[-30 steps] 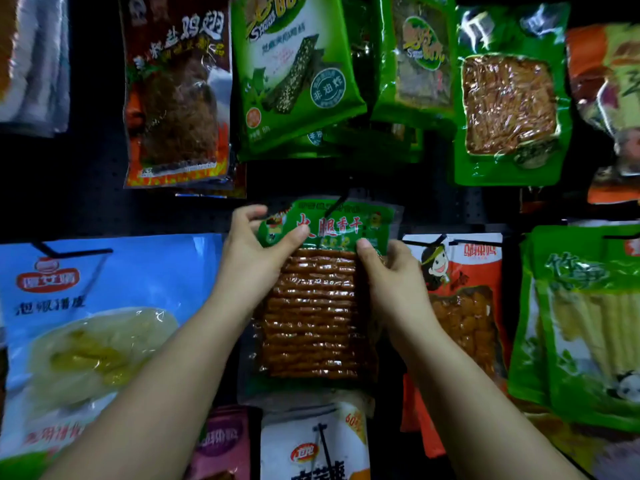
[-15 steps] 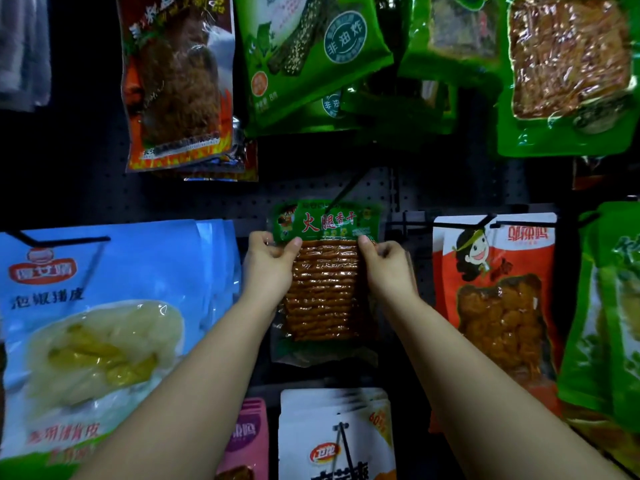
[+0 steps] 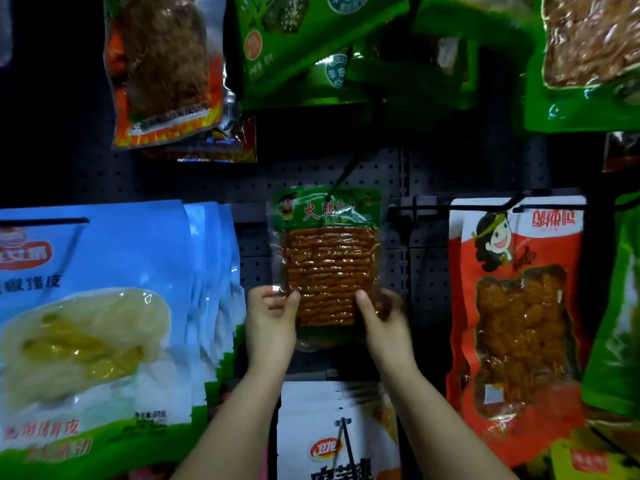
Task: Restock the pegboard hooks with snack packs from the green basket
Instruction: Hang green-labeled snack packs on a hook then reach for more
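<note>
Green-headed snack pack (image 3: 325, 258), threaded on hook (image 3: 341, 180). Hands slid down from header to lower edges: left hand (image 3: 272, 322), right hand (image 3: 382, 318), both pinching lightly. Hung; release pending.

Green-topped snack pack (image 3: 327, 258) with orange-brown ridged sticks, dark perforated pegboard (image 3: 426, 271), blue pouch (image 3: 104, 306), orange-red pouch (image 3: 516, 306)

2 hands (image 3: 273, 323), 1 held snack pk (image 3: 327, 265), 1 hook (image 3: 343, 176), approx 3 blue pks (image 3: 104, 306).
</note>
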